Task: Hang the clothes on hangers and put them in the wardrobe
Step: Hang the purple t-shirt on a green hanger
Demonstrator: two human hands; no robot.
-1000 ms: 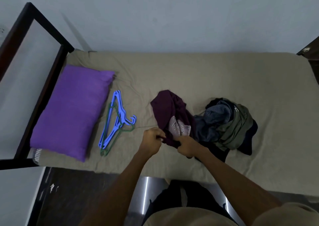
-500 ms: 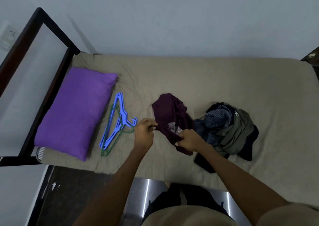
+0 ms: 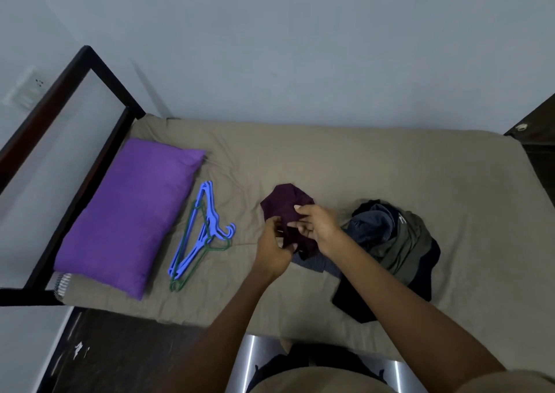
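Both hands are bunched into the dark purple garment point(image 3: 285, 209) on the bed point(image 3: 375, 167): the left hand point(image 3: 271, 247) grips its lower folds, the right hand point(image 3: 316, 224) pinches cloth with loosely curled fingers. Left of the garment lie the hangers point(image 3: 199, 236); right of it, the clothes pile point(image 3: 396, 242)

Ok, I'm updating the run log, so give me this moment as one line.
both hands grip maroon garment | hangers untouched | clothes pile waiting

both hands point(image 3: 297, 236) gripping maroon garment point(image 3: 285, 205), bed point(image 3: 375, 164)
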